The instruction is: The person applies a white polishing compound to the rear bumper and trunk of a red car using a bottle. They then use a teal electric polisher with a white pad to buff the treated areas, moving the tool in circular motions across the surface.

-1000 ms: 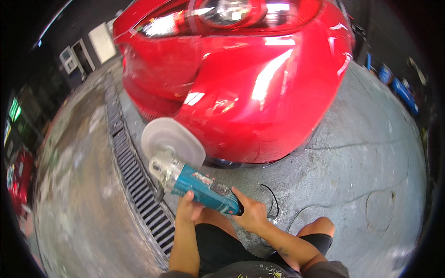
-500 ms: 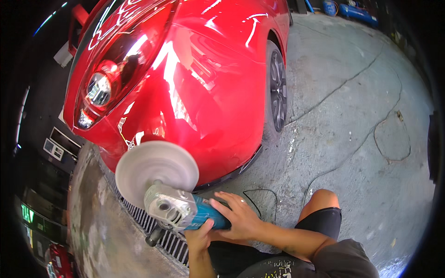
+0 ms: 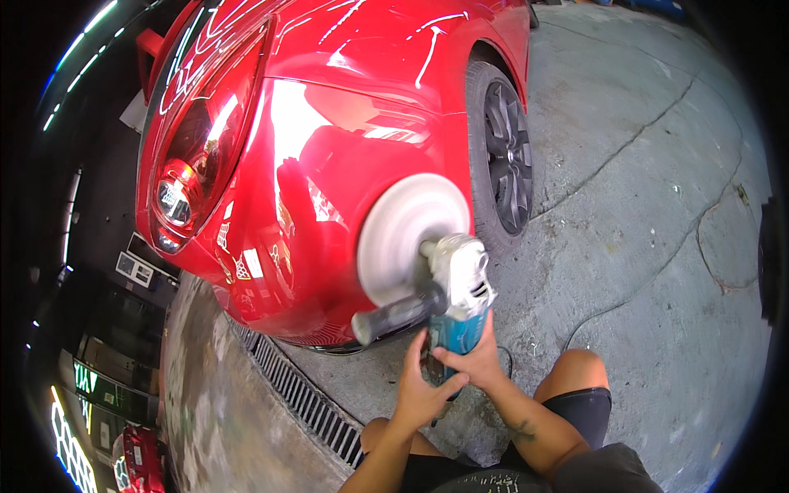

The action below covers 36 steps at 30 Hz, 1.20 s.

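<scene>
Both of my hands are closed round the teal body of an electric polisher (image 3: 457, 330). My left hand (image 3: 423, 384) wraps its left side, while my right hand (image 3: 478, 361) grips from the right, just below the silver gear head. A black side handle (image 3: 386, 319) sticks out to the left, with no hand on it. The round whitish pad (image 3: 403, 242) is blurred as if spinning. It faces the red car bumper (image 3: 320, 238) close to the front wheel and appears to lie against it; the contact face is hidden.
The car's headlight (image 3: 175, 201) is at the left, and its front wheel (image 3: 505, 156) stands right of the pad. A metal drain grate (image 3: 304, 398) crosses the floor. A cable (image 3: 633, 292) trails over the grey floor. My bent knee (image 3: 579, 374) is at lower right.
The polisher has swung from the bumper's left part to the right, near the wheel, and now points more upright. Both hands moved with it, keeping hold. The view has shifted slightly.
</scene>
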Tool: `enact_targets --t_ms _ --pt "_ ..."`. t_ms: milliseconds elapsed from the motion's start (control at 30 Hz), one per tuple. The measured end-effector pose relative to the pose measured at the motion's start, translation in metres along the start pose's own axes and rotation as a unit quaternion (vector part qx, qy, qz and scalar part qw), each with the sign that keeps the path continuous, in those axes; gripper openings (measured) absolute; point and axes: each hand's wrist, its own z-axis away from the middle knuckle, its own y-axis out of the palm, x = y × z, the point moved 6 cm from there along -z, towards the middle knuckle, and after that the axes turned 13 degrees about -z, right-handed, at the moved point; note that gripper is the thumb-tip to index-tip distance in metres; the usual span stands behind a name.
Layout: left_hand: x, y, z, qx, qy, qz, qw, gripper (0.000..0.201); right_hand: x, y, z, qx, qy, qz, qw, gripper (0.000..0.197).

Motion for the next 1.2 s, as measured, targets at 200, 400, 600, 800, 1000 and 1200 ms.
enact_targets --t_ms 200,400,600,800,1000,1200 --pt "0.036 0.011 0.022 0.037 -0.065 0.024 0.997 0.125 0.021 0.017 -0.009 0.006 0.028 -0.074 0.997 0.106" --pt "0.051 0.021 0.037 -0.024 0.014 0.113 0.993 0.107 0.014 0.034 0.016 0.020 0.007 0.022 1.000 0.116" --pt "-0.003 -0.035 0.043 0.009 -0.042 0.062 0.997 0.106 0.063 0.075 0.000 -0.038 0.097 0.057 0.993 0.112" --pt "-0.139 -0.129 -0.004 0.055 -0.159 0.003 0.986 0.093 0.124 0.116 -0.046 -0.168 0.129 -0.192 0.958 0.079" --pt "-0.212 -0.231 0.027 0.081 -0.193 -0.073 0.975 0.095 0.172 0.210 -0.031 -0.177 0.234 -0.195 0.936 0.068" --pt "-0.240 -0.312 0.052 0.108 -0.202 -0.161 0.960 0.099 0.178 0.275 -0.001 -0.188 0.371 -0.279 0.865 0.062"
